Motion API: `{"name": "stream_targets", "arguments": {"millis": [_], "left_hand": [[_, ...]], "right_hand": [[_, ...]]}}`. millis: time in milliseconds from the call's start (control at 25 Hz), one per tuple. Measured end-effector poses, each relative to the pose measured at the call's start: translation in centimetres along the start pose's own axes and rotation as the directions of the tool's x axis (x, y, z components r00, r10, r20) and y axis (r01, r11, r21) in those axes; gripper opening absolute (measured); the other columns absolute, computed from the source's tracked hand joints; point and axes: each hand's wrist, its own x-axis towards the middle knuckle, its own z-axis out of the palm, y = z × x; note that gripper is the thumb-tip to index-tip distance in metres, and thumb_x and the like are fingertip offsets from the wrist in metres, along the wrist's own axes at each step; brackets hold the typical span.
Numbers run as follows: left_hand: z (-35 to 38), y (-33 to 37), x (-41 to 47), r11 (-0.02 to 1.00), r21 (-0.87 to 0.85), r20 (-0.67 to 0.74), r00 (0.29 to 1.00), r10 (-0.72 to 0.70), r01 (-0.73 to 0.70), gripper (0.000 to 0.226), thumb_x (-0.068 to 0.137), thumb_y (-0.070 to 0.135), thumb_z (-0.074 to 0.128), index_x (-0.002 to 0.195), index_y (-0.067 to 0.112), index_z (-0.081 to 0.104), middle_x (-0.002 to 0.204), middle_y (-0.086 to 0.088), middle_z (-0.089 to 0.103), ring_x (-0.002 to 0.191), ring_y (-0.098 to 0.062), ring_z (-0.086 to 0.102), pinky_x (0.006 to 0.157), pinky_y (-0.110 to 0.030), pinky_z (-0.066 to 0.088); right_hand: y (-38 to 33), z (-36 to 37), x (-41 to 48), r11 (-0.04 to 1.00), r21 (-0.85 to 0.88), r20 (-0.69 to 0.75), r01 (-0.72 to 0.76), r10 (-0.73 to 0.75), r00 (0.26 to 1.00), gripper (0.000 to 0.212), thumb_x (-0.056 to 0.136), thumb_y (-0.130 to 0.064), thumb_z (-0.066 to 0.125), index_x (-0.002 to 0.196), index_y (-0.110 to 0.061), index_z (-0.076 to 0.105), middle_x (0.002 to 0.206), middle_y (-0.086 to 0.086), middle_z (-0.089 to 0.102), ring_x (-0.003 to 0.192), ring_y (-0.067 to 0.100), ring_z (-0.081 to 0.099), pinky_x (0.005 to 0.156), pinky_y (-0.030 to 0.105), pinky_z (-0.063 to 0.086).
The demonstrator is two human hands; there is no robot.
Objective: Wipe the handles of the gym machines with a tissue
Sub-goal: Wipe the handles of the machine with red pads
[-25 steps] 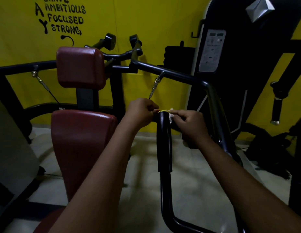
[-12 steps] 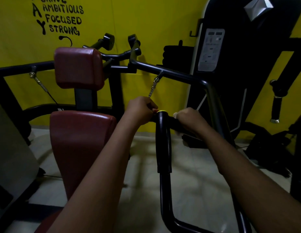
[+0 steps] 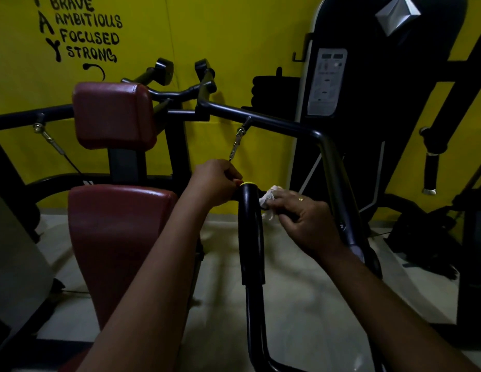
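A black padded handle (image 3: 251, 232) with a yellow end cap stands upright in the middle of the view. My left hand (image 3: 216, 182) grips a short horizontal grip just left of the cap, fingers curled round it. My right hand (image 3: 305, 220) pinches a crumpled white tissue (image 3: 268, 198) against the bar right of the upright handle. A ring shows on one finger of that hand. The horizontal grips under both hands are mostly hidden.
The machine's red seat back (image 3: 110, 237) and red headrest (image 3: 113, 114) stand to the left. A black curved frame bar (image 3: 333, 162) runs behind my right hand. A weight stack tower (image 3: 368, 89) stands against the yellow wall at the right. The floor is pale tile.
My right hand has drawn back to the right and lower along the bar, and the white tissue now shows between its fingers and the handle. My left hand has stayed on its grip.
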Motion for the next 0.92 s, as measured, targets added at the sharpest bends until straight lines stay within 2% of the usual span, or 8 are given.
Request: {"name": "stream_targets", "arguments": {"millis": [160,280,360,520,600,720,800,920], "left_hand": [[-0.2,0.9,0.6,0.997,0.065,0.052,0.998,-0.04,0.037,0.007,0.086,0.014,0.067,0.079,0.014,0.068,0.079,-0.005,0.069,0.079,-0.023,0.068,0.074,-0.037,0.058],[-0.1,0.6,1.0,1.0,-0.002,0.087,0.996,-0.01,0.01,0.018,0.081,0.028,0.076,0.077,0.015,0.064,0.083,-0.011,0.07,0.079,-0.025,0.069,0.073,-0.039,0.059],[0.0,-0.1,0.8,0.992,-0.117,0.113,0.993,-0.033,0.047,0.015,0.081,0.019,0.077,0.081,0.011,0.065,0.09,-0.016,0.069,0.083,-0.028,0.07,0.074,-0.044,0.06],[-0.2,-1.1,0.5,0.96,-0.266,0.164,0.986,-0.041,0.084,0.017,0.08,0.01,0.075,0.094,0.007,0.065,0.095,-0.013,0.068,0.077,-0.021,0.068,0.071,-0.033,0.06],[-0.3,-1.1,0.4,0.966,-0.25,0.178,0.984,-0.02,0.065,0.022,0.077,0.012,0.078,0.095,0.01,0.066,0.093,-0.008,0.068,0.07,-0.014,0.064,0.062,-0.023,0.056],[-0.2,-1.3,0.7,0.984,-0.174,0.131,0.991,-0.01,0.033,0.02,0.074,0.014,0.081,0.09,0.014,0.068,0.092,-0.008,0.07,0.072,-0.02,0.066,0.065,-0.034,0.056],[-0.1,-1.4,1.1,0.984,-0.177,0.124,0.992,-0.007,0.029,0.018,0.074,0.009,0.08,0.084,0.016,0.066,0.089,-0.009,0.07,0.074,-0.019,0.069,0.069,-0.036,0.057],[0.0,-1.2,0.9,0.96,-0.274,0.153,0.988,-0.013,0.055,0.018,0.077,-0.003,0.074,0.086,0.007,0.062,0.079,-0.008,0.062,0.054,0.003,0.061,0.053,-0.012,0.05]], "right_hand": [[-0.1,1.8,0.7,0.99,-0.028,0.031,0.136,-0.136,0.99,0.022,0.084,-0.009,0.067,0.105,-0.008,0.074,0.118,0.008,0.068,0.119,0.019,0.06,0.1,0.031,0.048],[0.0,2.1,1.0,0.975,0.027,0.007,0.22,-0.22,0.976,0.022,0.091,-0.014,0.062,0.105,-0.001,0.073,0.115,0.012,0.069,0.117,0.022,0.061,0.102,0.035,0.048],[0.7,1.3,0.5,0.955,0.009,-0.022,0.297,-0.297,0.955,0.014,0.089,-0.007,0.066,0.1,-0.002,0.074,0.11,0.011,0.07,0.113,0.024,0.063,0.102,0.035,0.047],[0.0,0.2,1.4,0.997,0.047,0.022,0.068,-0.069,0.997,0.017,0.085,-0.008,0.071,0.1,-0.015,0.074,0.103,-0.008,0.069,0.1,0.009,0.064,0.092,0.015,0.045],[-0.8,0.6,4.4,0.984,0.055,0.209,-0.167,0.152,0.966,0.018,0.091,-0.014,0.063,0.107,-0.019,0.071,0.096,-0.012,0.067,0.091,0.003,0.062,0.078,0.01,0.044],[-1.3,2.6,9.6,0.842,0.015,0.579,-0.539,0.432,0.691,0.023,0.095,-0.01,0.051,0.108,-0.009,0.07,0.092,0.003,0.068,0.089,0.015,0.06,0.072,0.022,0.046],[-1.6,3.7,11.6,0.705,-0.006,0.707,-0.709,0.504,0.495,0.026,0.094,-0.001,0.043,0.106,0.007,0.066,0.093,0.018,0.066,0.088,0.03,0.064,0.081,0.037,0.053],[-1.4,3.5,11.9,0.697,-0.177,0.812,-0.695,0.503,0.298,0.026,0.092,0.0,0.04,0.091,0.014,0.062,0.091,0.029,0.064,0.078,0.039,0.067,0.074,0.043,0.058]]}}
